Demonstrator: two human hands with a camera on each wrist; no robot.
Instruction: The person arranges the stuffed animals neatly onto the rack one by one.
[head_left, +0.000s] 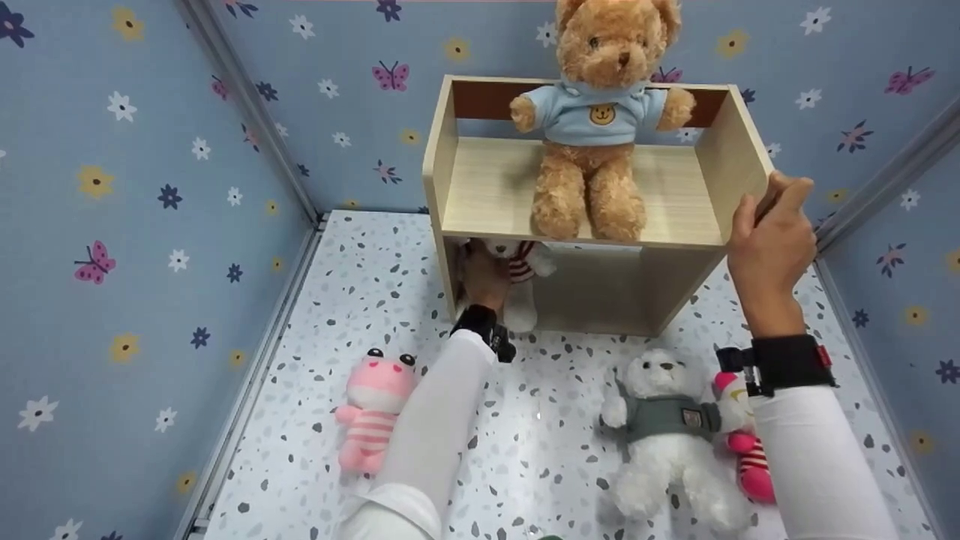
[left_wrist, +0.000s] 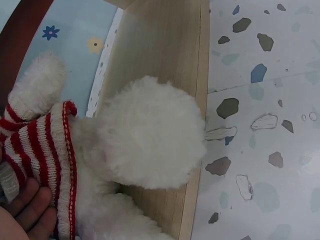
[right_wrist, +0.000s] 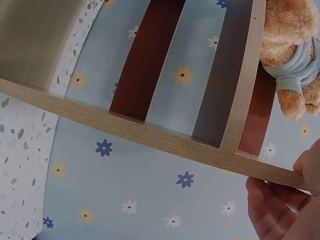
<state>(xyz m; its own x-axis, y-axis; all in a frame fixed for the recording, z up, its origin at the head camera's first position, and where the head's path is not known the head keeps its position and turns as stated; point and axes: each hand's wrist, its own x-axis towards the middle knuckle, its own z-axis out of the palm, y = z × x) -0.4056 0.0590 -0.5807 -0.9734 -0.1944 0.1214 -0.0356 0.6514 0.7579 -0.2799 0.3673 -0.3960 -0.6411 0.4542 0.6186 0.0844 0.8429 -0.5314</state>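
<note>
Red-and-white knit lies under the fingers of your left hand (head_left: pixel 484 276), which grips the white stuffed toy (head_left: pixel 519 304) by its striped sweater (left_wrist: pixel 55 155). That toy is in the lower compartment of the wooden shelf (head_left: pixel 495 184), near the left side wall, its head up under the middle board and one foot at the front edge. Your right hand (head_left: pixel 772 236) grasps the edge of the shelf's right side panel, thumb on one side and fingers on the other. Above, a brown teddy bear (head_left: pixel 592 191) in a light blue top sits on the middle board, facing you. On the speckled surface (head_left: pixel 525 420) in front, a pink toy (head_left: pixel 373 416) lies beside your left sleeve (head_left: pixel 431 420); toward your right sleeve (head_left: pixel 821 457) lie a white bear (head_left: pixel 671 450) in a grey-green shirt and, just beside it, a pink striped doll (head_left: pixel 754 469), partly hidden by your arm. Flowered walls (head_left: pixel 172 262) stand around.
</note>
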